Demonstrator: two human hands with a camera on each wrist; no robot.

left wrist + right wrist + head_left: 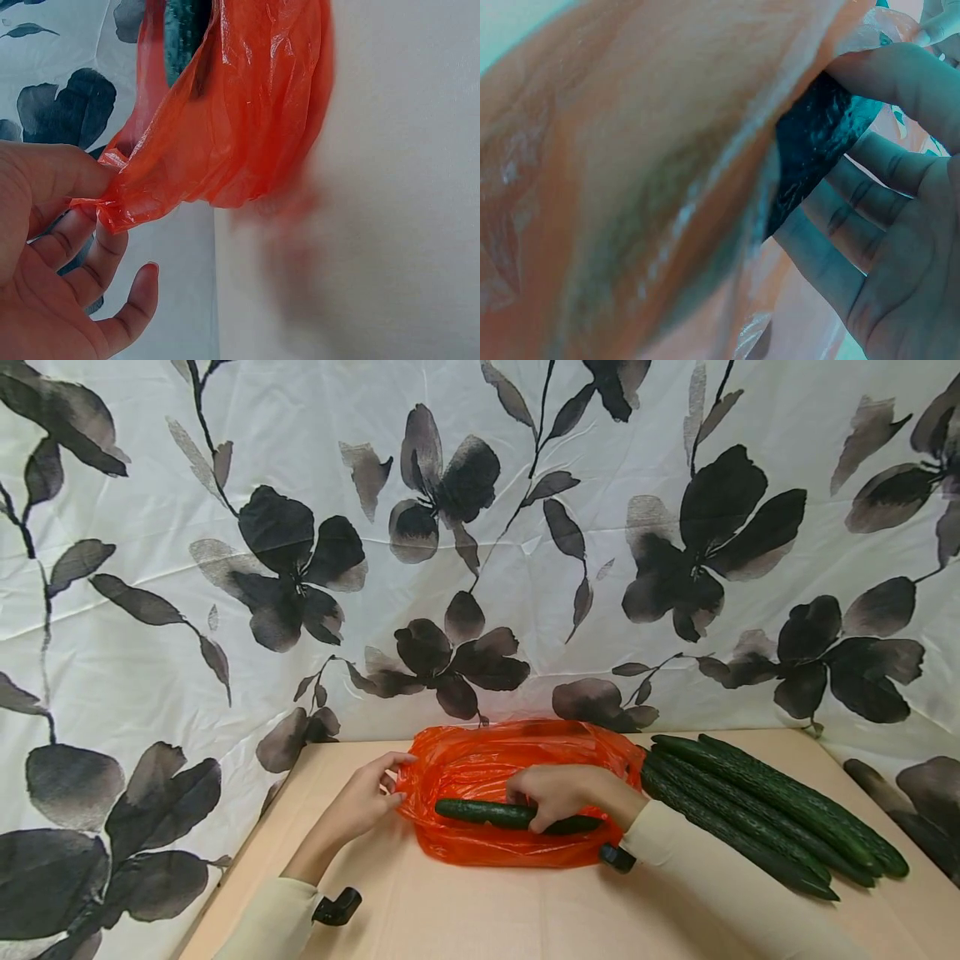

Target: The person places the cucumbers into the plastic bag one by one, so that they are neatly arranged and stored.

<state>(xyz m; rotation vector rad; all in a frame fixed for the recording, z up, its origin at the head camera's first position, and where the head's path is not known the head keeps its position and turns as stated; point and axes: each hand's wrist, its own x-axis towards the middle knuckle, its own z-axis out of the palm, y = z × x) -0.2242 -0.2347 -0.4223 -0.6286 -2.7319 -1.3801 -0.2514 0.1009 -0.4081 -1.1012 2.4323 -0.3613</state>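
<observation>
A thin red plastic bag (pixel 517 852) lies spread on the table, its mouth facing up. Inside its opening lies a dark green cucumber (pixel 472 812), roughly level from left to right. My right hand (pixel 562 789) reaches over the bag and grips the cucumber around its middle, thumb on the near side. In the right wrist view the bag's film covers part of the cucumber (pixel 817 135). At the bag's left end, my left hand (pixel 367 793) pinches the edge between thumb and forefinger. The left wrist view shows the left hand's (pixel 67 247) other fingers loosely bent off the plastic.
Several long cucumbers (pixel 765 810) lie side by side, slanting, on the right of the light wooden table (pixel 480 914). Their far ends come up close to the bag's right end. Behind the table hangs a white cloth (pixel 525 568) with dark flowers.
</observation>
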